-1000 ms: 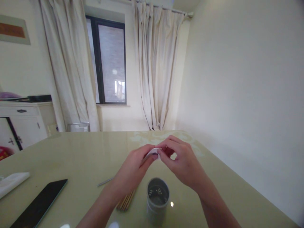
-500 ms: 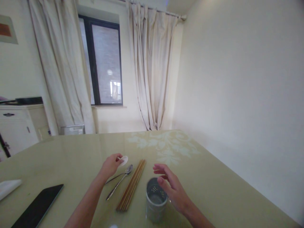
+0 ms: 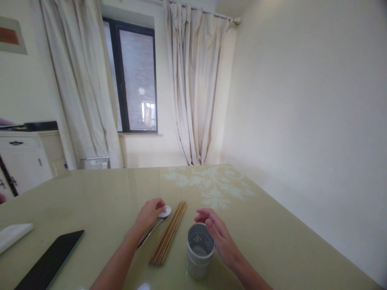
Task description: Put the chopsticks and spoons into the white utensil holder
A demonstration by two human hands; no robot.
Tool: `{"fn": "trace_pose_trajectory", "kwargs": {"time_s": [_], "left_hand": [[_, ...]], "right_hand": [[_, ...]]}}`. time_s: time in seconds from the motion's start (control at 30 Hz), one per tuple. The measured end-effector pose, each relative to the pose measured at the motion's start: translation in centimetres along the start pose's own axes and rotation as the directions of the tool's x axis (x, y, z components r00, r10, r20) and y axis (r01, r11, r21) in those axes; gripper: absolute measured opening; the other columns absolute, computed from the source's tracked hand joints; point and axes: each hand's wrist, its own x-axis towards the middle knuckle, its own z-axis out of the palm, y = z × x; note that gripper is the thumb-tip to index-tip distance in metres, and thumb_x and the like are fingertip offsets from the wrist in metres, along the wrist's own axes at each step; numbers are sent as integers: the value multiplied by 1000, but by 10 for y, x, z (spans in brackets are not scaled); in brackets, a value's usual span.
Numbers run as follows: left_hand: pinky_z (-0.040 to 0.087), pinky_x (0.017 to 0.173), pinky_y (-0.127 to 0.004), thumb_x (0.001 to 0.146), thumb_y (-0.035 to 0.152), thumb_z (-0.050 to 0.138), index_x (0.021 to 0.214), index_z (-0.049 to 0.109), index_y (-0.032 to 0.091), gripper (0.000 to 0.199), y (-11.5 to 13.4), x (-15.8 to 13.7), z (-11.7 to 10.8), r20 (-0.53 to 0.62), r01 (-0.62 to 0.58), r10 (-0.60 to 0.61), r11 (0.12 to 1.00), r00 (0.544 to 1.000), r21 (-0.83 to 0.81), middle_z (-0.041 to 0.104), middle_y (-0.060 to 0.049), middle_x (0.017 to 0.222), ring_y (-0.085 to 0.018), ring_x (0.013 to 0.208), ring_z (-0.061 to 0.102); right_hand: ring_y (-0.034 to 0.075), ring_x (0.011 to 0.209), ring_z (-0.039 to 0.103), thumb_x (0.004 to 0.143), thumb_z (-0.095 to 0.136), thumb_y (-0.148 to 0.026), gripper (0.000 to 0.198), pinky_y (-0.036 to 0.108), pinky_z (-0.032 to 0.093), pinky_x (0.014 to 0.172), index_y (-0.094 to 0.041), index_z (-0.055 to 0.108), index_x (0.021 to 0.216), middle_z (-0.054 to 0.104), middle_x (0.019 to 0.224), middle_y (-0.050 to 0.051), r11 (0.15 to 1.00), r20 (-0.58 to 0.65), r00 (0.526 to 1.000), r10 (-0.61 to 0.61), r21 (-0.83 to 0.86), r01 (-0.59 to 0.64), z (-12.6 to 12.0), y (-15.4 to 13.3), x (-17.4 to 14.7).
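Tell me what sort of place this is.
Probably a dining area in a home: chopsticks lie on a large table, long curtains hang beside a window, and a white cabinet stands at the left.

1. Soup spoon point(image 3: 166, 210): white, with a small bluish-purple mark in its bowl
2. Metal spoon point(image 3: 151, 232): silver
3. Chopsticks point(image 3: 167, 235): golden brown, darker toward the near ends
4. Utensil holder point(image 3: 198, 266): plain grey, its inner wall dotted with clusters of pale holes
5. Tabletop point(image 3: 272, 245): glossy olive green, patterned at the far right with pale, whitish-green leaves and scrolls
6. Tablet-like slab point(image 3: 48, 262): black, with a thin teal edge
7. Curtains point(image 3: 80, 80): cream
8. Window frame point(image 3: 121, 76): near-black
9. Cabinet point(image 3: 22, 161): white, dark-handled
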Motion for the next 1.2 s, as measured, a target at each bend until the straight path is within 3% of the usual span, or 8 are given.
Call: {"fn": "trace_pose_trajectory", "kwargs": {"time_s": [0.23,0.43,0.57,0.7,0.8,0.97,1.2], "left_hand": [[47,81,-32,87,35,60,91,79,16,27,2,-4,0,7,-28,28,999,1000,23,81,-11,96,-25,92,72],[48,94,-34,91,27,55,108,76,15,30,25,-11,-16,-78,-36,41,997,996,72,79,-14,113,-26,105,71],[50,94,-32,98,30,48,105,75,20,30,53,-46,-3,-44,-142,149,982,988,127,78,-11,110,-24,103,71],[45,111,-40,99,32,49,122,74,23,35,61,-91,30,-29,-218,232,945,972,244,70,-11,135,-28,128,62],[42,117,-42,100,31,48,136,68,24,42,55,-105,41,-24,-198,212,941,977,275,64,-10,146,-28,137,57],[44,116,-38,101,22,43,134,69,25,42,46,-100,33,46,-156,149,951,988,267,65,-9,145,-24,136,59],[47,106,-34,98,18,47,122,73,26,36,42,-102,15,75,-171,159,962,984,211,70,-9,132,-24,123,65]], "right_hand": [[32,114,66,94,43,-84,75,50,47,104,-22,67,129,72,119,15,997,82,996,-31,73,25,-5,5,7],[35,123,63,85,56,-86,80,50,44,107,-21,70,130,69,130,15,995,270,963,3,97,-31,-18,-2,9],[35,123,63,69,91,-64,80,47,46,104,-23,68,133,71,129,12,973,405,911,84,163,-162,-27,-4,11],[33,132,59,51,105,-33,96,44,40,113,-25,65,138,69,134,9,954,478,873,98,205,-220,-30,-1,13],[32,133,58,48,105,-25,98,44,38,115,-24,64,137,69,134,9,957,481,871,95,197,-213,-29,-2,14],[31,120,66,51,104,-32,83,45,46,108,-21,67,125,74,121,7,976,461,886,56,164,-147,-18,-4,12],[30,119,67,61,100,-38,74,45,50,105,-22,67,126,73,124,8,999,265,964,10,33,-20,5,7,10]]}}
